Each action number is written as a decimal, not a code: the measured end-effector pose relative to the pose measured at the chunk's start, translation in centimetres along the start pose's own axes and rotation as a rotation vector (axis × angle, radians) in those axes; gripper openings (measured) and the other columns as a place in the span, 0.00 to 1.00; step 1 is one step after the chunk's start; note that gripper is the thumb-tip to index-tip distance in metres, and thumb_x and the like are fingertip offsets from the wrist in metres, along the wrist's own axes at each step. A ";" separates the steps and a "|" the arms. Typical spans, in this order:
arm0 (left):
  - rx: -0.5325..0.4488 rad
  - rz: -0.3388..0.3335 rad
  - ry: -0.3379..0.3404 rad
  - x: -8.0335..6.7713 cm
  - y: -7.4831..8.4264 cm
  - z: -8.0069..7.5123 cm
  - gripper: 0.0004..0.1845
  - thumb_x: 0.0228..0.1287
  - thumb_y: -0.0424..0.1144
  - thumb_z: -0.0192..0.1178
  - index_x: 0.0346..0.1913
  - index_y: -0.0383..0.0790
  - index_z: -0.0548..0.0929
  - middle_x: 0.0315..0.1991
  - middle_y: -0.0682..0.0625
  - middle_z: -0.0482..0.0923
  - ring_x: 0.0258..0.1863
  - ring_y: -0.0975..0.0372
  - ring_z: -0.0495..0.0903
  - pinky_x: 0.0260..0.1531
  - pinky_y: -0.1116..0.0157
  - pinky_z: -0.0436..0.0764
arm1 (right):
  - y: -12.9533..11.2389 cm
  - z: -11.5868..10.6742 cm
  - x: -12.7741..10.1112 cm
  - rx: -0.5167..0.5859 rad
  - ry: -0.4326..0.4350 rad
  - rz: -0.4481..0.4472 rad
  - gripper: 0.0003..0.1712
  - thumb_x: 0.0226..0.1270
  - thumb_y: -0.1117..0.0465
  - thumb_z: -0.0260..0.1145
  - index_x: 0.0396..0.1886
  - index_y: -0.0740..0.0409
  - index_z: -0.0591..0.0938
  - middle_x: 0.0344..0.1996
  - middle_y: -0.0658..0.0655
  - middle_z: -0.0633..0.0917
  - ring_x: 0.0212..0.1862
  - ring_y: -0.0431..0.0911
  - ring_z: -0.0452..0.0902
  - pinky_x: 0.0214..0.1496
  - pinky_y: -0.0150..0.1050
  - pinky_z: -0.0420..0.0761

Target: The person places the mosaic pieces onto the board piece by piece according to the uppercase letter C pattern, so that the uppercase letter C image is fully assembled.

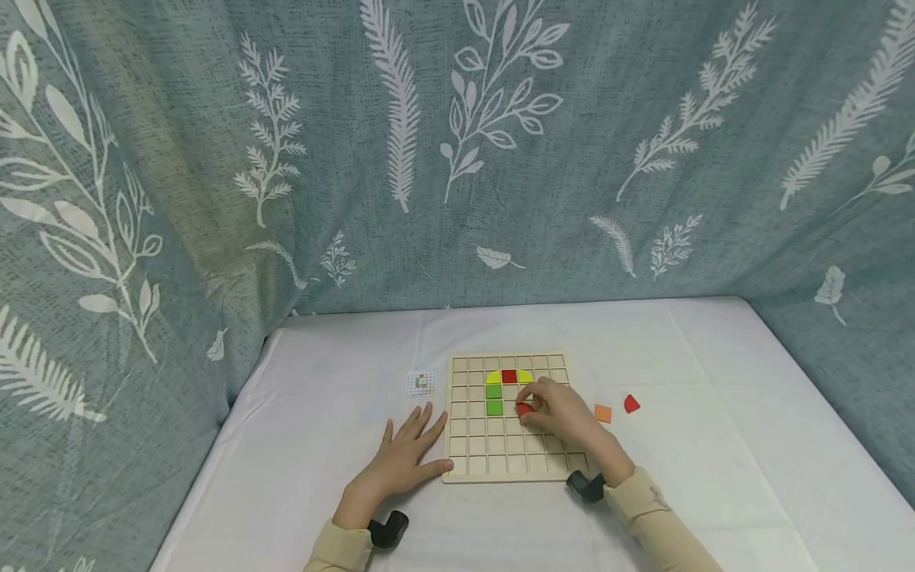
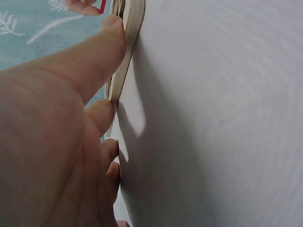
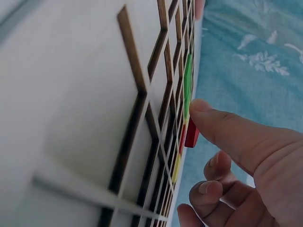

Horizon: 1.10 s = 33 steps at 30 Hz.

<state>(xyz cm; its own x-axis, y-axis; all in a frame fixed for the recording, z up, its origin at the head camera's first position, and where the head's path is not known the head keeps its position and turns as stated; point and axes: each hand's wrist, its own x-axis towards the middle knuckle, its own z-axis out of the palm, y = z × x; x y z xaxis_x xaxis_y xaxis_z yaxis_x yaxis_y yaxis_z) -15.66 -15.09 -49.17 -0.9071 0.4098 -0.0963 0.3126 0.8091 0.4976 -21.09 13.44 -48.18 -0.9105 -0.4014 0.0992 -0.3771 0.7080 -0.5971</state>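
Note:
My right hand (image 1: 561, 409) pinches a small red tile (image 1: 525, 408) between thumb and fingers, over the middle of the wooden grid board (image 1: 475, 465). In the right wrist view the red tile (image 3: 191, 134) hangs from the thumb, close over the grid. My left hand (image 1: 399, 459) lies spread at the board's left edge, its thumb on the near left corner. On the board, a red square tile (image 1: 509, 376) sits between two yellow rounded tiles, the left one (image 1: 494, 377) and the right one (image 1: 525, 376). Two green square tiles (image 1: 495, 407) stand in a column below the left yellow one.
Right of the board lie an orange square tile (image 1: 603, 413) and a red quarter-round tile (image 1: 631, 403). A small printed pattern card (image 1: 420, 383) lies left of the board. The white-covered table (image 1: 286, 445) meets a leaf-patterned curtain (image 1: 429, 254) at the back.

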 end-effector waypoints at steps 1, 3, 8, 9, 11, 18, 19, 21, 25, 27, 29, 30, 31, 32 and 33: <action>-0.007 0.004 0.004 0.0 0.0 0.0 0.39 0.60 0.57 0.57 0.71 0.45 0.59 0.72 0.40 0.49 0.72 0.46 0.45 0.65 0.37 0.37 | -0.1 0.1 0.0 -0.001 -0.002 -0.005 0.12 0.52 0.59 0.72 0.37 0.50 0.82 0.23 0.47 0.72 0.25 0.39 0.64 0.25 0.29 0.65; -0.011 0.001 0.001 0.0 0.0 0.0 0.40 0.59 0.57 0.57 0.71 0.45 0.58 0.72 0.41 0.49 0.72 0.46 0.45 0.65 0.37 0.36 | -0.4 0.2 0.1 -0.006 -0.010 -0.020 0.12 0.52 0.59 0.72 0.37 0.50 0.82 0.23 0.47 0.72 0.25 0.39 0.64 0.25 0.29 0.64; 0.000 -0.008 -0.003 0.1 0.0 0.1 0.39 0.60 0.58 0.56 0.71 0.47 0.57 0.73 0.42 0.48 0.72 0.48 0.44 0.65 0.38 0.36 | -0.8 0.7 0.3 -0.018 -0.020 -0.048 0.12 0.53 0.57 0.72 0.39 0.49 0.82 0.24 0.47 0.73 0.24 0.38 0.64 0.26 0.29 0.65; 0.001 -0.006 -0.001 0.1 0.0 0.1 0.39 0.60 0.58 0.56 0.71 0.47 0.57 0.73 0.42 0.48 0.72 0.48 0.44 0.65 0.37 0.37 | -0.8 0.8 0.3 -0.019 -0.022 -0.048 0.12 0.53 0.57 0.72 0.39 0.49 0.82 0.24 0.47 0.73 0.25 0.38 0.64 0.26 0.29 0.65; 0.002 -0.004 0.000 0.1 0.0 0.1 0.39 0.60 0.58 0.56 0.71 0.46 0.58 0.73 0.41 0.48 0.72 0.47 0.45 0.65 0.37 0.38 | -0.9 1.0 0.3 -0.018 -0.023 -0.047 0.13 0.53 0.57 0.72 0.39 0.49 0.82 0.24 0.46 0.73 0.25 0.38 0.64 0.26 0.29 0.66; 0.003 -0.013 -0.005 0.1 -0.1 0.1 0.40 0.60 0.58 0.56 0.71 0.47 0.57 0.73 0.42 0.49 0.72 0.48 0.45 0.65 0.37 0.37 | -1.5 1.6 0.8 -0.015 -0.048 -0.064 0.11 0.54 0.57 0.72 0.38 0.49 0.82 0.21 0.45 0.71 0.25 0.38 0.63 0.25 0.29 0.64; 0.003 -0.013 -0.004 0.1 -0.1 0.1 0.39 0.60 0.58 0.57 0.71 0.48 0.57 0.73 0.42 0.49 0.72 0.48 0.44 0.65 0.38 0.37 | -1.6 1.7 0.8 -0.020 -0.053 -0.070 0.11 0.54 0.57 0.71 0.38 0.49 0.83 0.21 0.45 0.71 0.25 0.38 0.63 0.26 0.30 0.64; 0.005 -0.010 -0.005 0.1 -0.1 0.1 0.39 0.60 0.57 0.57 0.71 0.48 0.57 0.73 0.43 0.49 0.72 0.48 0.44 0.65 0.38 0.37 | -1.7 1.9 0.9 -0.032 -0.060 -0.080 0.11 0.54 0.56 0.71 0.39 0.48 0.82 0.22 0.45 0.71 0.26 0.38 0.63 0.26 0.30 0.64; 0.010 0.000 -0.008 0.0 -0.1 0.1 0.39 0.60 0.57 0.56 0.71 0.46 0.57 0.73 0.42 0.49 0.72 0.47 0.45 0.65 0.37 0.37 | -1.8 2.4 0.9 -0.059 -0.060 -0.110 0.12 0.54 0.55 0.71 0.39 0.47 0.82 0.25 0.45 0.71 0.26 0.38 0.63 0.27 0.29 0.65; 0.011 0.001 -0.008 0.0 -0.1 0.0 0.39 0.60 0.57 0.56 0.71 0.46 0.57 0.73 0.42 0.48 0.72 0.47 0.45 0.65 0.37 0.37 | -1.8 2.5 1.0 -0.069 -0.056 -0.123 0.12 0.54 0.56 0.71 0.39 0.47 0.82 0.25 0.45 0.71 0.26 0.38 0.63 0.26 0.29 0.65; 0.011 -0.001 -0.006 0.0 -0.1 0.0 0.39 0.60 0.58 0.56 0.71 0.47 0.57 0.73 0.42 0.48 0.72 0.48 0.45 0.65 0.37 0.37 | -1.9 2.6 1.0 -0.075 -0.056 -0.132 0.12 0.54 0.56 0.71 0.39 0.48 0.83 0.25 0.45 0.71 0.26 0.38 0.63 0.26 0.29 0.65; 0.014 -0.006 -0.009 0.1 -0.1 0.0 0.39 0.60 0.58 0.56 0.71 0.48 0.56 0.73 0.43 0.48 0.72 0.48 0.44 0.66 0.38 0.37 | -1.9 2.6 1.0 -0.078 -0.057 -0.135 0.12 0.54 0.56 0.71 0.39 0.48 0.83 0.25 0.45 0.72 0.26 0.38 0.63 0.26 0.29 0.65; 0.015 -0.008 -0.007 0.1 -0.1 0.0 0.39 0.60 0.58 0.56 0.71 0.48 0.56 0.73 0.43 0.48 0.72 0.48 0.44 0.66 0.38 0.37 | -1.9 2.7 1.0 -0.081 -0.058 -0.137 0.12 0.54 0.57 0.71 0.39 0.48 0.83 0.25 0.45 0.72 0.26 0.38 0.63 0.26 0.28 0.65; 0.019 -0.009 -0.006 0.1 -0.2 0.1 0.40 0.60 0.58 0.56 0.71 0.48 0.56 0.73 0.43 0.48 0.73 0.49 0.44 0.66 0.38 0.37 | -2.0 2.7 0.9 -0.078 -0.061 -0.138 0.12 0.54 0.57 0.71 0.39 0.48 0.83 0.25 0.45 0.72 0.26 0.38 0.63 0.26 0.28 0.66; 0.020 -0.010 -0.005 0.1 -0.2 0.1 0.40 0.60 0.58 0.56 0.71 0.48 0.56 0.73 0.43 0.48 0.73 0.49 0.44 0.66 0.38 0.37 | -2.0 2.6 0.9 -0.075 -0.064 -0.138 0.12 0.54 0.57 0.71 0.39 0.48 0.83 0.25 0.45 0.73 0.25 0.38 0.63 0.26 0.28 0.66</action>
<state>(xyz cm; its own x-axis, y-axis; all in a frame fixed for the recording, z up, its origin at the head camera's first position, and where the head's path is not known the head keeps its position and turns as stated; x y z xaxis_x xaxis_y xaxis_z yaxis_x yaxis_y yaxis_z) -15.78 -15.15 -49.31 -0.9088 0.4038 -0.1053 0.3093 0.8213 0.4794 -20.72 10.09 -48.97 -0.8377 -0.5320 0.1235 -0.5112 0.6842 -0.5201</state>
